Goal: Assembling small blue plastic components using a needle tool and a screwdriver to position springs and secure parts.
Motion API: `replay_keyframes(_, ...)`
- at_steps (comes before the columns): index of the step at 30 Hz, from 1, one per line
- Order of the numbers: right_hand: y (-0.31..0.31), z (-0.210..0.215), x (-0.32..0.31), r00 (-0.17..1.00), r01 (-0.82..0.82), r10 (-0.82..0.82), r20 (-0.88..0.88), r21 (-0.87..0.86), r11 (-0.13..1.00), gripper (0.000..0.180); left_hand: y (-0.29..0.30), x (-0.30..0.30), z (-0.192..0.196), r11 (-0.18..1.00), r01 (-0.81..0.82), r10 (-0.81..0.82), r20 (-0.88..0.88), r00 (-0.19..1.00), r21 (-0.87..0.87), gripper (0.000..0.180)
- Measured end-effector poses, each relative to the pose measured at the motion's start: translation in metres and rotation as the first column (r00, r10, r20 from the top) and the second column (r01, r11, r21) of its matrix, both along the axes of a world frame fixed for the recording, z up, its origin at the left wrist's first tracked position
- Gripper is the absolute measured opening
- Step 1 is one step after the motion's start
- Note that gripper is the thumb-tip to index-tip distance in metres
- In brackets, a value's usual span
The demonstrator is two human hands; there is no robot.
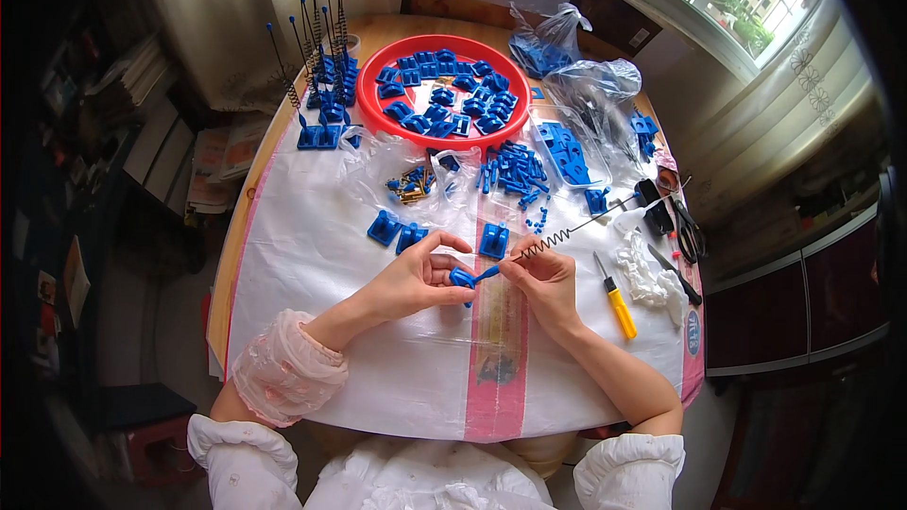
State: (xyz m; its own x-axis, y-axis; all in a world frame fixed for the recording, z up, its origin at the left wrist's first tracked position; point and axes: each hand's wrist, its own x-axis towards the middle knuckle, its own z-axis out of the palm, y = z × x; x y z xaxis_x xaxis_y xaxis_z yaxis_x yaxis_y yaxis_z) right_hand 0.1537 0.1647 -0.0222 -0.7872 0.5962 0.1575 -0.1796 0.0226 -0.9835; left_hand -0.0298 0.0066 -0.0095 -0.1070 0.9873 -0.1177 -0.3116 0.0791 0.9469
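My left hand (413,276) pinches a small blue plastic part (461,278) between thumb and fingers. My right hand (546,285) is closed on a spring rod (545,244), a thin dark wire with a coiled stretch and a blue stem (487,273) at its lower end. The stem's tip meets the blue part at my left fingertips; whether it sits inside cannot be made out. Just beyond my hands lie a blue bracket (493,240) and two more blue brackets (385,228) to the left. The rod slants up to the right.
A red round tray (365,85) holds many blue brackets. Finished-looking upright rods (321,137) stand at the far left. Loose blue pegs (513,173), brass pieces (412,185), a clear box (570,153), a yellow-handled screwdriver (620,310), a knife (676,274) and scissors (692,234) lie about.
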Motion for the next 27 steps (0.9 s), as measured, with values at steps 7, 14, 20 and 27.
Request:
replay_keyframes(7, 0.002, 0.003, 0.001, 0.998, 0.062, -0.062, -0.005, -0.008, 0.998, 0.006, -0.004, -0.005, 0.003, 0.993, 0.095, -0.087, 0.118, 0.989, -0.066, 0.053)
replay_keyframes(14, 0.004, 0.001, 0.003, 0.998, 0.014, -0.019, -0.063, -0.079, 0.997, 0.004, -0.001, 0.001, -0.002, 0.989, 0.136, -0.116, 0.277, 0.954, -0.055, 0.044)
replay_keyframes(20, 0.003, 0.006, 0.002, 0.996, -0.029, 0.02, -0.089, -0.099, 0.995, 0.002, -0.001, 0.0, -0.008, 0.987, 0.159, -0.138, 0.381, 0.914, -0.024, 0.045)
replay_keyframes(27, 0.002, 0.007, 0.002, 0.997, -0.01, 0.003, -0.075, -0.098, 0.995, 0.004, -0.004, 0.0, 0.001, 0.987, 0.162, -0.161, 0.167, 0.973, 0.008, 0.052)
